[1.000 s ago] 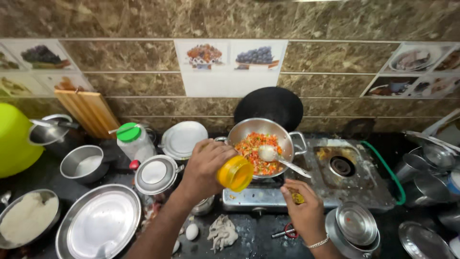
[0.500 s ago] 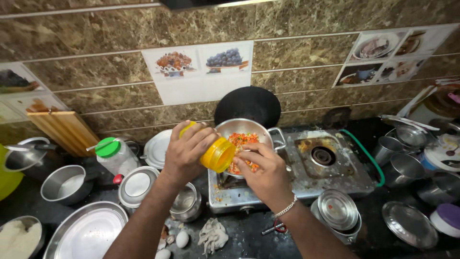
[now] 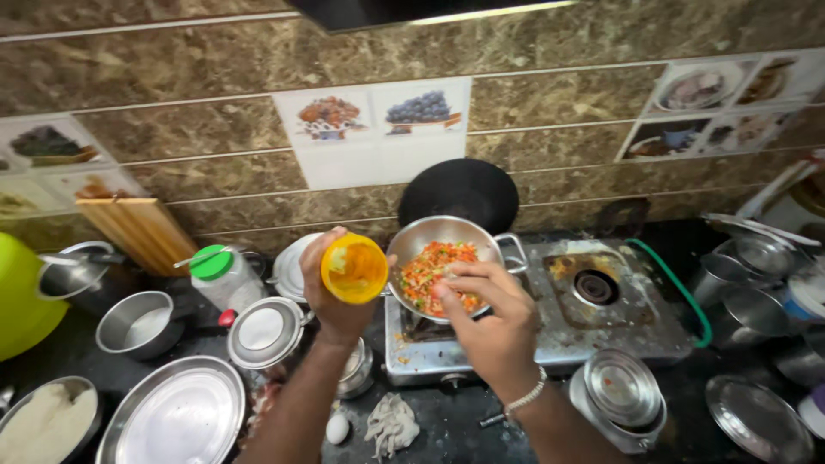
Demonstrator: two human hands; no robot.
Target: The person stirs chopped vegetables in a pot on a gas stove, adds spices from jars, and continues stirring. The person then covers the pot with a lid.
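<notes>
i see my left hand (image 3: 337, 296) just left of centre, fingers wrapped around a yellow jar (image 3: 354, 269) that is tipped so its open mouth faces the camera. the jar sits just beside the left rim of the steel pan (image 3: 447, 234), which holds chopped orange, red and green vegetables (image 3: 434, 271) and stands on the left burner of a two-burner stove (image 3: 619, 331) at centre. my right hand (image 3: 485, 322) hovers over the near edge of the pan, fingers bunched narrow and pointing down toward the vegetables; i cannot tell whether they pinch anything. a bracelet (image 3: 526, 397) sits on that wrist. behind the pan a black skillet (image 3: 464, 193) leans against the tiled wall. at left of the frame stand a bottle with a green cap (image 3: 222, 277), a lidded steel pot (image 3: 265, 331), a steel bowl (image 3: 137, 325) and a steel plate (image 3: 176, 419). an egg (image 3: 338, 427) lies at the lower centre on the dark counter, with a lidded tin (image 3: 620, 397) to the lower right.
</notes>
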